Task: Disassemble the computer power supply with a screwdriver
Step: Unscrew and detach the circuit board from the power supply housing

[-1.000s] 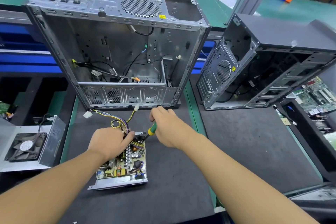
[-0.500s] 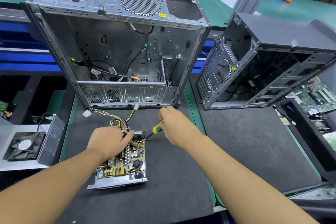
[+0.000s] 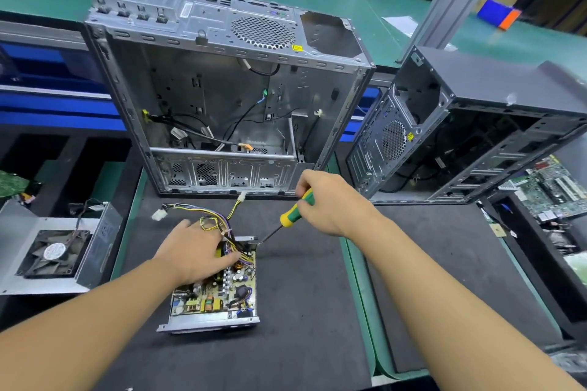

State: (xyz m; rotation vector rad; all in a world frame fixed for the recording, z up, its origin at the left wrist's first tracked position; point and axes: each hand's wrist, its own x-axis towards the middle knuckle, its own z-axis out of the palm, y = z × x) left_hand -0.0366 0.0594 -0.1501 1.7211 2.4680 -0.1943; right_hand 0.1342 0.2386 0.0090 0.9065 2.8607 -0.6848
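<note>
- The power supply (image 3: 219, 295) lay uncovered on the dark tabletop (image 3: 301, 311). Its circuit board was exposed in a shallow metal tray, crowded with capacitors and coils.
- A bundle of coloured wires (image 3: 216, 217) rose from its far end and trailed towards the silver computer case (image 3: 222, 89) behind.
- It sat under the left hand (image 3: 197, 251), with the right hand (image 3: 330, 203) beyond its far right corner.
- The left hand lay palm down on the far end, fingers bent over the wire roots; whether they gripped them could not be told.
- The right hand gripped the green-and-yellow screwdriver (image 3: 295, 209), its tip at that corner.
</note>
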